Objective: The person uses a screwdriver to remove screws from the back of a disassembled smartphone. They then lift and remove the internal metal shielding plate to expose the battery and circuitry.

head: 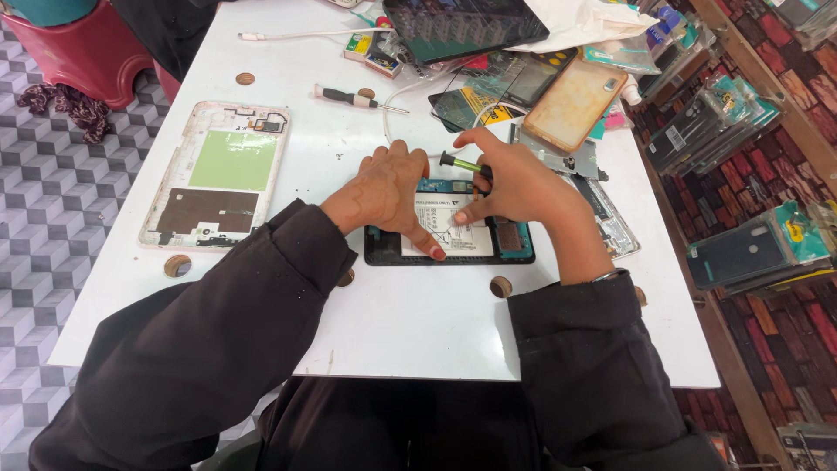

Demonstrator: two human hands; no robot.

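Opened black-framed phone w/ white battery [449, 237] lies flat on white table [418, 323], centre. Left hand [388, 194] presses flat on it, fingers spread narrow. Right hand [514, 187] grips a green-handled small screwdriver [460, 163], tip probably at the battery edge, partly hidden. Risk: tip slips, gouges battery or board if the phone shifts.

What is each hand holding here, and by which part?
Right hand grips a small screwdriver by its handle; left hand holds nothing, pressing flat on the opened phone.
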